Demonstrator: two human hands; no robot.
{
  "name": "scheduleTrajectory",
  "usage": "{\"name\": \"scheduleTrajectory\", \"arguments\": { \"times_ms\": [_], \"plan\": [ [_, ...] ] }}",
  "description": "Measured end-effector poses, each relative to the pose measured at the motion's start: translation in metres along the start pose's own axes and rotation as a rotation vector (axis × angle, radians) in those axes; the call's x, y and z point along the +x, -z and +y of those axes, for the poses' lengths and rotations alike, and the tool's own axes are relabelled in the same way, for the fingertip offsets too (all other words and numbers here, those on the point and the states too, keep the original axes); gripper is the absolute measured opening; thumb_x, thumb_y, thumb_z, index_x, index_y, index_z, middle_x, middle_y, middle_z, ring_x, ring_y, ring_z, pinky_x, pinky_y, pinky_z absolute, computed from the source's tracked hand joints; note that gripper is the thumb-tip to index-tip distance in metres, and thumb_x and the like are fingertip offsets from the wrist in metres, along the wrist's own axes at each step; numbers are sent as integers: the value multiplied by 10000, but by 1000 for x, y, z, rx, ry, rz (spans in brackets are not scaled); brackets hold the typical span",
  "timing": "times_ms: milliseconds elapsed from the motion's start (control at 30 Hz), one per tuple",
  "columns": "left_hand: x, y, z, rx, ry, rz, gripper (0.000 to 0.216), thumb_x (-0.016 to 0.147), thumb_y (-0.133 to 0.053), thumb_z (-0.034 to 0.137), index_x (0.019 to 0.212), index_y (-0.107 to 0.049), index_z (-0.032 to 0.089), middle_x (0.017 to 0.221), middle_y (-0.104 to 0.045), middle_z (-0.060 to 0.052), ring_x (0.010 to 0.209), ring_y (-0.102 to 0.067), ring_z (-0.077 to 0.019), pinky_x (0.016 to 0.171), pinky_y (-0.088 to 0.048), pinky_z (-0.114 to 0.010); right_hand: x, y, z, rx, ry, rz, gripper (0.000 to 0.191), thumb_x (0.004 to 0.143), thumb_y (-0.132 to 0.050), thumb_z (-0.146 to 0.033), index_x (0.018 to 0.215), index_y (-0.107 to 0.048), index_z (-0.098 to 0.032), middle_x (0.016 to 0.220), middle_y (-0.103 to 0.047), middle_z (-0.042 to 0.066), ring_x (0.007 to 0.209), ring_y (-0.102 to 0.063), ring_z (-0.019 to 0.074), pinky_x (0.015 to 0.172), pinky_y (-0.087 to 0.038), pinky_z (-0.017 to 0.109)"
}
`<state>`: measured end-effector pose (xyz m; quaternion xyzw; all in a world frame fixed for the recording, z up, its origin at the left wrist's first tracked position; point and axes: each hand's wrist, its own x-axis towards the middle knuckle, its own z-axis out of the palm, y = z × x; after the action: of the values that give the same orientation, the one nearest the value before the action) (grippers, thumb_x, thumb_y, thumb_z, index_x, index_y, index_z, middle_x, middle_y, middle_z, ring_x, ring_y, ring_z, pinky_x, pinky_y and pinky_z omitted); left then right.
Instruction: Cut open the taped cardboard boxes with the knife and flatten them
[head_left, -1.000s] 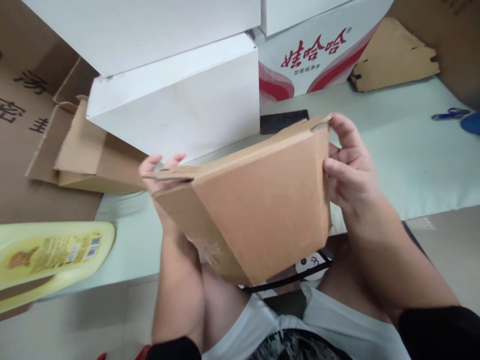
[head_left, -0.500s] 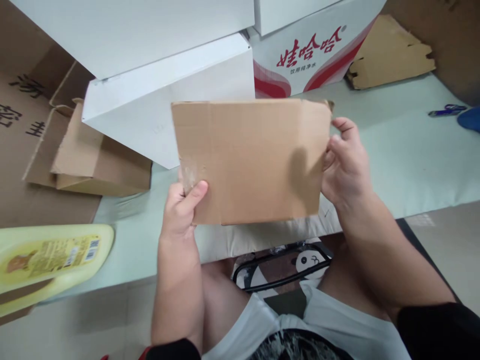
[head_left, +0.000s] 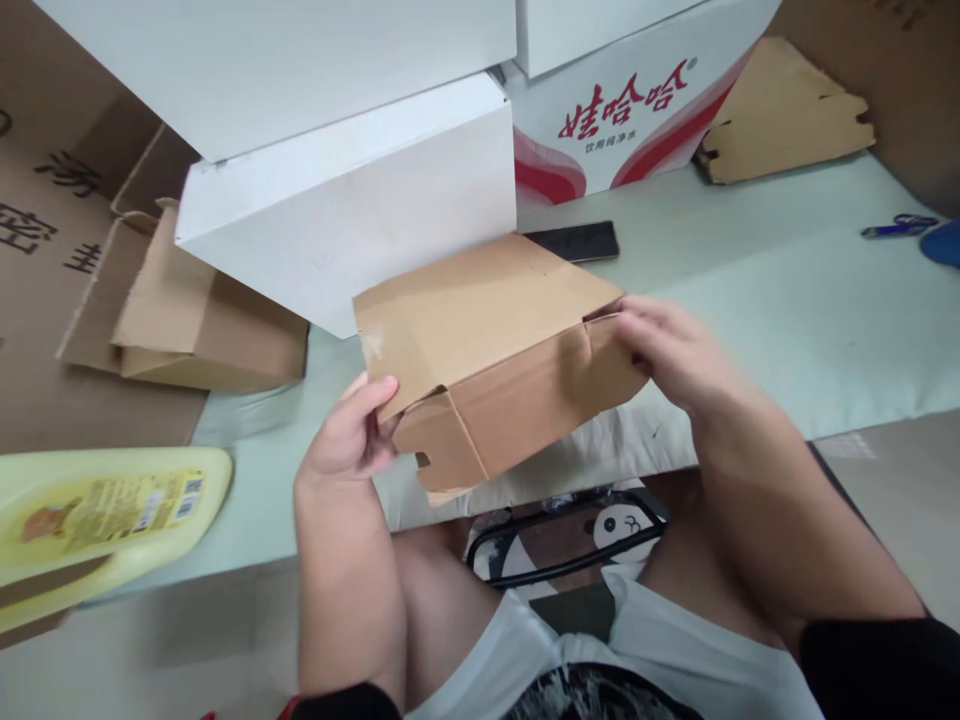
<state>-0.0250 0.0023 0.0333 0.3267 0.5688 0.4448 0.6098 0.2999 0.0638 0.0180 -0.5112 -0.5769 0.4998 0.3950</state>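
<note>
– Above the near edge of the long table under pale green cloth (head_left: 787,310), what do the hands have?

– Both grasp the brown, partly folded cardboard box (head_left: 480,320). The left hand (head_left: 349,430) pinches its left corner, thumb on top; the right hand (head_left: 671,350) is curled over the right end (some of its fingertips are hidden).

– How does the box sit?

– Tilted, with a broad smooth panel facing upward and a creased side panel turned toward the person. At its near left a notched flap (head_left: 446,445) sticks out. I can't tell whether any part rests on the cloth.

– And past its far edge?

– A flat black rectangular phone (head_left: 581,242) lies just beyond, its left end overlapped by the box in this view. The white oblong cardboard box (head_left: 375,220) stands there too, so room forward is tight; touching or not, I can't say.

– Sideways?

– Rightward is wider: a broad stretch of cloth runs to a small purple-and-blue tool (head_left: 896,227) near the far right. Leftward a narrower strip separates the left hand from the open brown cardboard carton (head_left: 217,330) and, nearer the front edge, the pale yellow plastic bottle (head_left: 214,480).

– Farther back?

– The white carton with red lettering (head_left: 637,120), with a flat tan cardboard piece (head_left: 791,120) beside it.
</note>
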Motion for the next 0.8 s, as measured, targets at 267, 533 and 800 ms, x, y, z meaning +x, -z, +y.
{"name": "scheduleTrajectory", "arguments": {
  "times_ms": [267, 533, 800],
  "plan": [
    [26, -13, -12, 635, 198, 182, 137, 802, -700, 290, 844, -623, 185, 574, -638, -2, 407, -487, -109, 376, -268, -199, 9, -15, 17, -35, -398, -89, 407, 782, -718, -397, 1113, -554, -226, 848, -743, 37, 560, -590, 139, 500, -395, 250],
    [64, -10, -54, 577, 12, 388, 398, 710, -850, 410, 933, -599, 195, 1186, -722, -172, 1145, -681, -324, 849, -570, -370, 18, -29, 40, -688, -262, -68, 331, 747, -715, -384, 977, -575, -192, 1184, -665, 188, 1120, -659, 357, 926, -542, 455],
    [54, -21, -41, 37, -134, 367, 692, 550, -923, 279, 1152, -590, 200, 1190, -760, -145, 1028, -759, -288, 829, -629, -362, 15, -23, 36, -214, -281, -56, 795, 701, -755, -368, 1396, -400, -213, 1162, -695, 115, 893, -732, 265, 841, -597, 436]
  ]
}}
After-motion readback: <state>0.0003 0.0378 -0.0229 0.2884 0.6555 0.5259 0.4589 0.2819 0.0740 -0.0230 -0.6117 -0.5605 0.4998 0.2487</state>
